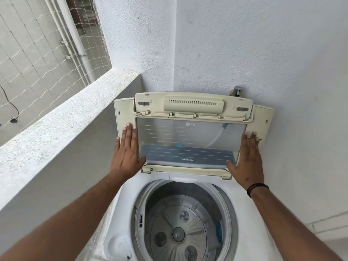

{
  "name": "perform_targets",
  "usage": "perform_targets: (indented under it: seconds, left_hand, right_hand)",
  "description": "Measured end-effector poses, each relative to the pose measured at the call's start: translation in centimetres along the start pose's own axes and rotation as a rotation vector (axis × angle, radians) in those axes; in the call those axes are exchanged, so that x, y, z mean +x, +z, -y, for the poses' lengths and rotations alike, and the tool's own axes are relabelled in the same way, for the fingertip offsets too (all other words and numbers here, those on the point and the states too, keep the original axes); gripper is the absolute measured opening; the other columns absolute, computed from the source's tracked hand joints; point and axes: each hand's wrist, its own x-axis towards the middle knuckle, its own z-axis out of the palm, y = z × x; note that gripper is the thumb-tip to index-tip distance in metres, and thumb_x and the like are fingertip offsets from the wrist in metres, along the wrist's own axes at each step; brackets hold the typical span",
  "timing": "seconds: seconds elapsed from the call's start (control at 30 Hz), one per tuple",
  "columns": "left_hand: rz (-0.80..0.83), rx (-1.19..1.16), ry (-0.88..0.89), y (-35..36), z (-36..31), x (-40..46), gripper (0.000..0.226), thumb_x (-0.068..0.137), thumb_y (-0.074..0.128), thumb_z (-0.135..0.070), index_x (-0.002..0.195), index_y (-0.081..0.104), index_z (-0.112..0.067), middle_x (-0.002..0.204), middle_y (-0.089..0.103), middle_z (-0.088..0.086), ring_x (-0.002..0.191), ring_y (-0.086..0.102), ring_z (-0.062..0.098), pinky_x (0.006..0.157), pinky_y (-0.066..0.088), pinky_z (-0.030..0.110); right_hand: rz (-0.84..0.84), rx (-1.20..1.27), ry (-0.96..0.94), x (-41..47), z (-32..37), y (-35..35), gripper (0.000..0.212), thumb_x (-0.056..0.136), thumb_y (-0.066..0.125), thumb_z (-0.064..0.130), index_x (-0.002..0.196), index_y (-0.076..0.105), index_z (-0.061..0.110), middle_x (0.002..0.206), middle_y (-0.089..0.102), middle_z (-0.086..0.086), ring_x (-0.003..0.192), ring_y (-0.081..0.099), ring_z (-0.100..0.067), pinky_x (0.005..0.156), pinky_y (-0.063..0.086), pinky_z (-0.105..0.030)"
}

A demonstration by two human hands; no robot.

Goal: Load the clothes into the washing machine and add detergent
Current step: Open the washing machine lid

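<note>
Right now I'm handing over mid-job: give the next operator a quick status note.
Left hand: open, flat against the left edge of the raised lid.
Right hand: open, flat against the lid's right edge.
The folded lid stands upright against the wall.
The drum is open and holds no clothes that I can see.
No clothes or detergent in view.
Done: lid opened.
Left: load the clothes, add detergent.

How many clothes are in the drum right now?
0. The drum shows only its bare metal floor and wall; no clothes show anywhere else either. The near part of the drum is cut off by the picture's edge, so something could lie there unseen.
</note>
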Motion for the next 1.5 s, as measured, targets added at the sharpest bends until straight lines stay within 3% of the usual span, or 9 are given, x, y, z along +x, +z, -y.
perform_targets:
  seconds: [0.07,0.33,0.57,0.7,0.83,1.0,1.2,1.37,1.5]
  left_hand:
    - [0.045,0.035,0.010,0.7,0.2,-0.5,0.111,0.090,0.063,-0.045,0.158,-0.018,-0.012,0.164,-0.029,0.006,0.154,-0.019,0.025,0.125,0.006,0.049]
    - [0.208,0.092,-0.001,0.5,1.0,0.6,0.109,0.093,0.059,-0.053,0.157,-0.020,-0.015,0.158,-0.041,0.003,0.149,-0.030,0.022,0.124,-0.003,0.049]
    - [0.158,0.048,-0.028,0.7,0.3,-0.4,0.108,0.092,0.060,-0.051,0.158,-0.017,-0.014,0.160,-0.038,0.004,0.152,-0.025,0.024,0.125,0.001,0.049]
    - [0.128,-0.035,-0.066,0.8,-0.7,-0.8,0.103,0.095,0.058,-0.050,0.159,-0.015,-0.015,0.163,-0.032,0.004,0.153,-0.022,0.024,0.125,0.002,0.049]
    - [0.025,-0.175,-0.109,1.5,-2.5,-2.2,0.089,0.098,0.056,-0.046,0.161,0.002,-0.015,0.168,-0.010,0.009,0.156,-0.007,0.028,0.126,0.009,0.049]
    - [-0.113,-0.532,-0.276,3.3,-5.7,-5.6,0.065,0.095,0.065,-0.039,0.151,0.037,-0.021,0.155,0.039,0.007,0.141,0.037,0.025,0.115,0.034,0.047]
    - [0.047,-1.048,-0.639,6.5,-8.5,-8.7,0.035,0.094,0.068,-0.037,0.125,0.059,-0.022,0.110,0.068,-0.001,0.104,0.066,0.016,0.088,0.053,0.032]
    - [0.272,-1.387,-0.948,9.2,-9.5,-8.7,0.028,0.095,0.066,-0.038,0.111,0.064,-0.016,0.107,0.072,0.007,0.098,0.069,0.023,0.082,0.054,0.038]
    - [0.363,-1.466,-1.081,11.6,-9.9,-7.9,0.038,0.094,0.068,-0.041,0.121,0.062,-0.016,0.109,0.074,0.006,0.106,0.070,0.028,0.086,0.056,0.042]
  right_hand:
    - [0.040,-0.028,-0.004,-0.5,-0.4,0.6,0.121,0.076,0.082,0.032,0.159,-0.005,0.018,0.167,-0.009,-0.012,0.154,-0.002,-0.031,0.121,0.018,-0.043]
    - [0.135,-0.072,-0.028,0.3,-1.5,1.0,0.110,0.078,0.080,0.040,0.159,0.009,0.016,0.167,-0.010,-0.010,0.154,-0.004,-0.032,0.114,0.037,-0.050]
    - [0.093,-0.054,-0.037,-0.6,-1.3,0.7,0.110,0.077,0.081,0.039,0.159,0.011,0.017,0.167,-0.005,-0.012,0.154,-0.003,-0.033,0.112,0.038,-0.049]
    - [0.101,-0.008,-0.010,-0.9,-0.7,0.5,0.109,0.080,0.079,0.040,0.159,0.007,0.020,0.167,-0.005,-0.010,0.154,-0.002,-0.030,0.119,0.028,-0.048]
    - [0.079,0.105,0.056,-2.1,0.9,0.4,0.104,0.082,0.078,0.034,0.159,0.009,0.021,0.167,0.000,-0.010,0.154,0.003,-0.029,0.120,0.023,-0.044]
    - [0.035,0.378,0.148,-5.8,4.0,2.0,0.087,0.084,0.077,0.022,0.155,0.027,0.019,0.163,0.021,-0.010,0.151,0.019,-0.026,0.120,0.027,-0.039]
    - [0.137,0.778,0.560,-9.4,6.7,5.3,0.062,0.087,0.075,0.028,0.140,0.047,0.017,0.137,0.053,-0.004,0.124,0.053,-0.020,0.102,0.044,-0.032]
    - [0.245,1.148,1.007,-9.6,6.5,8.1,0.060,0.092,0.069,0.036,0.139,0.047,0.005,0.115,0.066,-0.012,0.104,0.067,-0.024,0.083,0.054,-0.029]
    - [0.303,1.244,1.120,-9.2,6.1,10.7,0.067,0.089,0.068,0.046,0.138,0.048,0.003,0.116,0.066,-0.015,0.102,0.068,-0.023,0.078,0.054,-0.026]
